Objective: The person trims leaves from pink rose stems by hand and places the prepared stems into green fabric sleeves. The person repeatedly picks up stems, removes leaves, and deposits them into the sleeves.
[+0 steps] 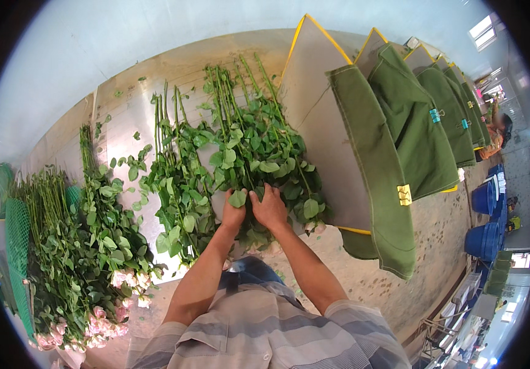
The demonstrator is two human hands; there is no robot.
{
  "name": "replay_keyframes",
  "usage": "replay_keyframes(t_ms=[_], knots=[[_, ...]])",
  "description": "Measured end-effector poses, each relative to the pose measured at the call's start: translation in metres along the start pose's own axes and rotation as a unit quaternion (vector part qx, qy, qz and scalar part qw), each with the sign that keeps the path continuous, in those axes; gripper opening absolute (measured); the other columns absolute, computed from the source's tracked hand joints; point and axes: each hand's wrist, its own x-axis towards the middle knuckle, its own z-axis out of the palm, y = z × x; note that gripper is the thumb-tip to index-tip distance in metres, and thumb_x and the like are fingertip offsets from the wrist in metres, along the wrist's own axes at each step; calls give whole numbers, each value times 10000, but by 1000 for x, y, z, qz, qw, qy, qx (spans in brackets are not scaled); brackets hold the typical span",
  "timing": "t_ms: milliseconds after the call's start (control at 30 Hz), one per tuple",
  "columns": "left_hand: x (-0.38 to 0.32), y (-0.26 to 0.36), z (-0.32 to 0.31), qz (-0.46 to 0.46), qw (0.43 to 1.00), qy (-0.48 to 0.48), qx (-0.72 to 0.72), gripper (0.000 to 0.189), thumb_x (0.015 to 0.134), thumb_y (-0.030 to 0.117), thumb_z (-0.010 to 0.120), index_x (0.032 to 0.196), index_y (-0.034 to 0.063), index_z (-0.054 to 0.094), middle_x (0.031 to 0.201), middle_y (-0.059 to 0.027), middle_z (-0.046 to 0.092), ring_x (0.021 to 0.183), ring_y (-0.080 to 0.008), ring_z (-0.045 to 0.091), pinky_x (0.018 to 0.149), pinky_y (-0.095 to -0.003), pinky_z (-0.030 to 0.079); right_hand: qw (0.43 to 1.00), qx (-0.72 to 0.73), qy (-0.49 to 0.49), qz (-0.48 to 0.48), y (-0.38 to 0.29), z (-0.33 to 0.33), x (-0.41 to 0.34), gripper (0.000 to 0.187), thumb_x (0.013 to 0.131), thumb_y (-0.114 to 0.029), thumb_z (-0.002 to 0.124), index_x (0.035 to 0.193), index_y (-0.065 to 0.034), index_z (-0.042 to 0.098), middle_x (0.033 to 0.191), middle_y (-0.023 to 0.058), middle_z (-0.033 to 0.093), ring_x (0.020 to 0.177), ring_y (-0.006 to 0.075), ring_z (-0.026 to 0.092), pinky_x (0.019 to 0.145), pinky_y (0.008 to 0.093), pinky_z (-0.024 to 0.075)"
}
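Observation:
Before me a loose row of cut roses point(228, 133) lies on a metal-topped table point(117, 124), bare stem ends pointing away and pale pink blooms towards me. My left hand point(234, 211) is closed around leafy stems in the middle of this row, and a broad leaf covers part of its fingers. Close beside it, my right hand point(269, 207) grips stems in the same foliage, its thumb towards the left hand. Leaves hide the fingertips, so which stems each hand holds is unclear. A few pale blooms point(314, 227) show at the table's near edge.
At left, a thick pile of pink roses point(57, 244) lies beside green plastic netting point(18, 258). Grey partition boards point(325, 124) with yellow edging and green cloth flaps point(380, 175) stand at right. Blue buckets point(482, 240) and another person point(495, 131) are farther right.

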Motion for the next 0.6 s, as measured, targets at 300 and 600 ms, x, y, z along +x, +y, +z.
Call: replay_keyframes(t_ms=[300,600], knots=[[-2,20,0,-60,994,-40,-88,515,958,386,647,1305,44,481,1170,-115,610,1062,-217,555,907,-356,440,997,25,-51,-54,12,11,13,659,942,-420,534,1429,6,409,1379,239,495,1217,432,524,1009,487,437],[-6,23,2,-51,997,-34,-55,508,986,368,603,1353,46,463,1227,-123,593,1084,-222,548,927,-377,432,997,54,46,-14,16,5,19,681,943,-442,537,1403,48,425,1389,282,467,1276,461,442,1065,480,384]])
